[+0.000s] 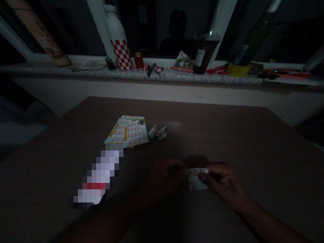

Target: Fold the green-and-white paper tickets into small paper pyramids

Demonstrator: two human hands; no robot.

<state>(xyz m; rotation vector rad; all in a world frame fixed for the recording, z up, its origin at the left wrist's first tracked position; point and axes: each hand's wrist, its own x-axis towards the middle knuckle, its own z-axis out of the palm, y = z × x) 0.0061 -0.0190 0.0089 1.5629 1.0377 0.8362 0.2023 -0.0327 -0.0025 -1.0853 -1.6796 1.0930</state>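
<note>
A small square of printed paper (pixel 198 182) is held up over the table between my two hands. My left hand (pixel 167 177) pinches its upper left corner between thumb and fingertips. On the opposite side, my right hand (pixel 226 182) grips the right edge, its thumb lying across the front. Orange and dark print covers the face toward me. Farther back lie two small folded paper shapes (pixel 162 133), made from similar printed paper. Beside them, to the left, several flat printed sheets (pixel 135 132) overlap in a loose pile. Dim light hides some finger detail.
A phone (pixel 98 179) with a lit, blurred-out screen lies left of my left arm on the wooden table (pixel 215 125). Behind it, the stone windowsill (pixel 169 76) carries a checkered bottle (pixel 121 50), a dark cup (pixel 202 55), a green bottle (pixel 255 37) and small clutter.
</note>
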